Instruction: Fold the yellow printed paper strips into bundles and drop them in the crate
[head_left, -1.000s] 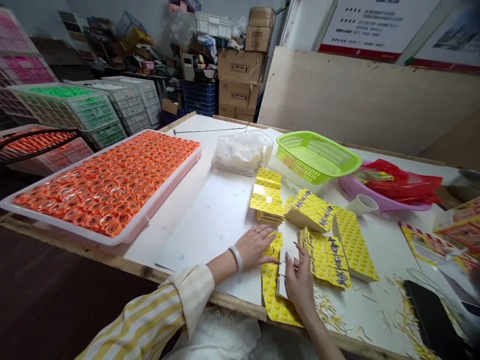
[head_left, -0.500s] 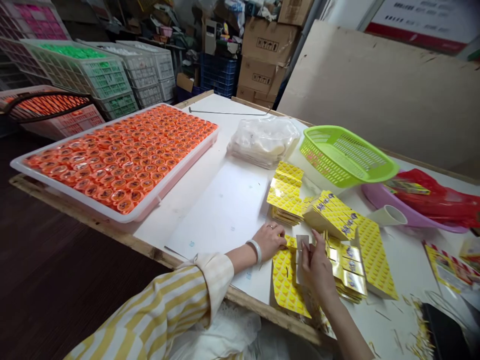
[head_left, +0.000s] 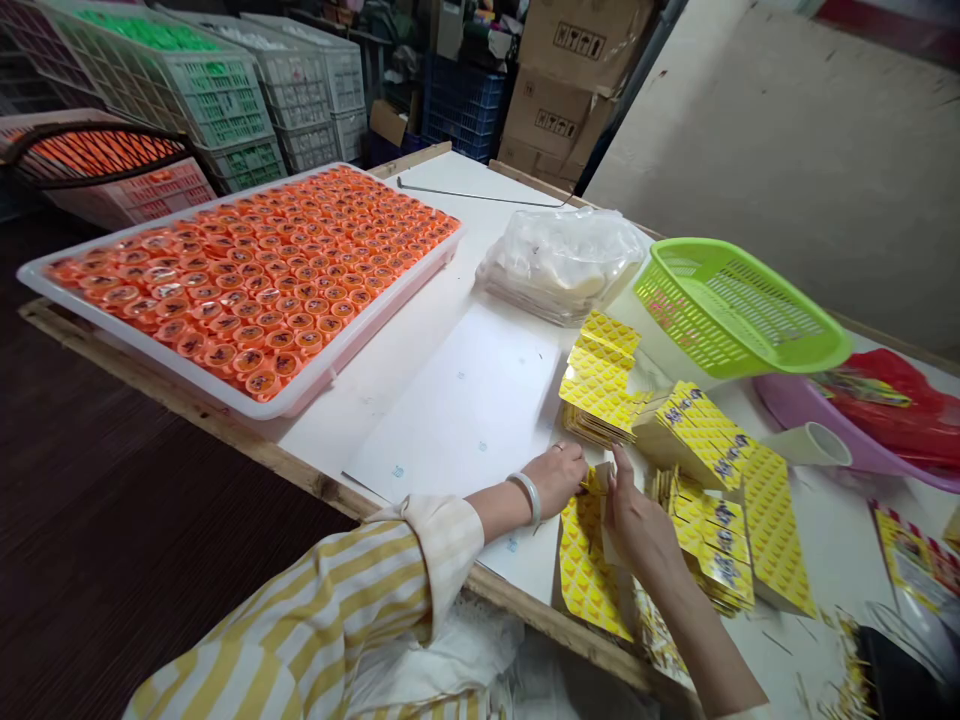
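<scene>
Right, scanning from the left: big pink plastic tray (head_left: pixel 315 385) packed with orange round caps (head_left: pixel 255 275) sits where it was, untouched. My view has tipped down and swung left over the last second, so the whole bench reads shifted right. Left hand (head_left: pixel 556 478), white bangle on the wrist, has gone from lying flat to fingers curled, pinching the top edge of the flat yellow patterned carton blank (head_left: pixel 583 565) at the near table edge. Right hand (head_left: pixel 639 520) has come in beside it, fingertips on the same edge where a pale flap shows; whether it grips or only presses I cannot tell. I read that as a fold being worked now. Further right: stack of yellow blanks (head_left: pixel 600 385), green plastic basket (head_left: pixel 739 310), white paper cup (head_left: pixel 814 445) lying on its side.
</scene>
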